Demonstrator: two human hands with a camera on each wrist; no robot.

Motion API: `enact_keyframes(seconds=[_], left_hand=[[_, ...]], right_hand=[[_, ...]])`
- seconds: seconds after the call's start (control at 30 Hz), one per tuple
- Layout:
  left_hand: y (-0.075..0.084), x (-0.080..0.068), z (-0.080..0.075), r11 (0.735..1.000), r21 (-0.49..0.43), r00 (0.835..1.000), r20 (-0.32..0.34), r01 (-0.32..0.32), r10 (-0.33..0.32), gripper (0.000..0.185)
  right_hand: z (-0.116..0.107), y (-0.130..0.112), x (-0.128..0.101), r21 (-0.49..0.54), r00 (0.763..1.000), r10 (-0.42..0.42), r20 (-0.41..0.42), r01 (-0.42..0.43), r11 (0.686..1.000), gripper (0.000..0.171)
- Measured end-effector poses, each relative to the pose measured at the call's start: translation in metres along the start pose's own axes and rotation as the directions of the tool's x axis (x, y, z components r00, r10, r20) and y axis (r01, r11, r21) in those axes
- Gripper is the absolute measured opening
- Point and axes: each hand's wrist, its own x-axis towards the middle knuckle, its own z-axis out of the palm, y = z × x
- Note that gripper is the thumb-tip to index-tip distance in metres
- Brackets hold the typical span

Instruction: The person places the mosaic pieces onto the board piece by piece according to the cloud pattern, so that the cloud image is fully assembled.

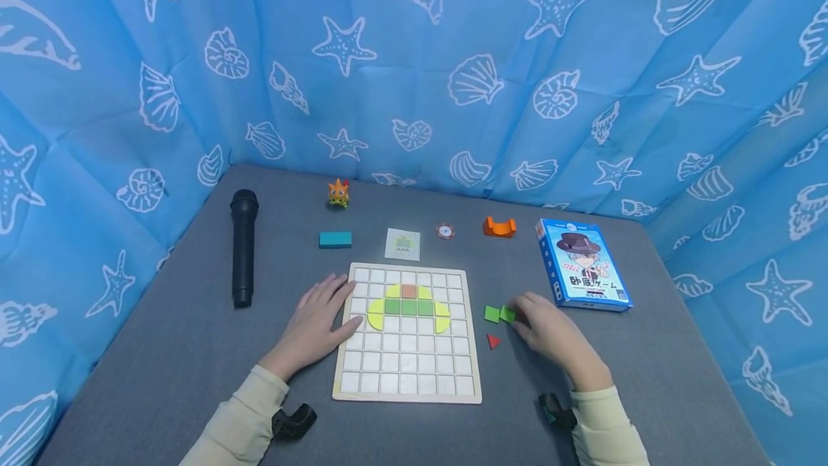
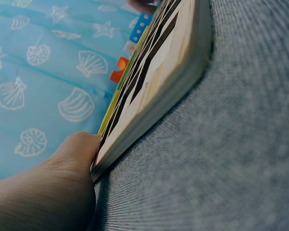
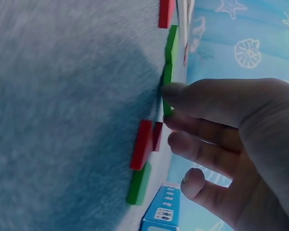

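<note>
We are resting our right hand (image 1: 555, 336), fingers loosely curled, fingertips touching the green tile (image 1: 507, 313) at ten o'clock.

Left hand (image 1: 321, 323) flat, fingers straight and spread; right hand (image 1: 552, 336) palm-down, fingers loosely bent.

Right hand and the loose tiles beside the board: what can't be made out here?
- Head view: the right hand covers part of the green tile it touches, and the tiles the right wrist view shows beyond it.
- Right wrist view: tiles edge-on, shapes unreadable.
- Left wrist view: the puzzle board edge-on, pattern unreadable.
- Head view: small card print too small.
</note>
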Motion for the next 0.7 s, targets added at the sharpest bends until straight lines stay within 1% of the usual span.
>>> enact_keyframes(seconds=[0.13,0.33,0.43,0.5,0.6,0.7], left_hand=[[0.0,0.0,0.0,1.0,-0.003,1.0,0.012,0.006,-0.006,0.067],[-0.001,0.002,0.0,1.0,-0.002,1.0,0.021,0.005,-0.005,0.067],[-0.001,0.002,0.0,1.0,-0.002,1.0,0.02,0.006,-0.006,0.067],[-0.001,0.002,0.001,1.0,0.0,1.0,0.013,0.004,-0.004,0.066],[-0.001,0.001,0.001,1.0,0.0,1.0,0.003,0.002,-0.002,0.066],[0.0,0.001,0.001,1.0,0.002,1.0,0.01,0.004,-0.004,0.067]], right_hand=[[-0.005,-0.006,-0.003,-0.006,1.0,-0.008,-0.009,0.008,1.0,0.029],[-0.018,-0.024,-0.007,-0.038,0.999,-0.027,-0.029,0.026,0.999,0.026],[-0.019,-0.036,-0.006,-0.052,0.999,-0.026,-0.041,0.024,0.998,0.025],[-0.017,-0.046,-0.004,-0.057,0.998,-0.04,-0.048,0.038,0.998,0.026],[-0.01,-0.063,0.0,-0.053,0.993,-0.105,-0.056,0.102,0.993,0.027],[-0.003,-0.081,0.005,-0.053,0.978,-0.197,-0.064,0.194,0.98,0.028]])
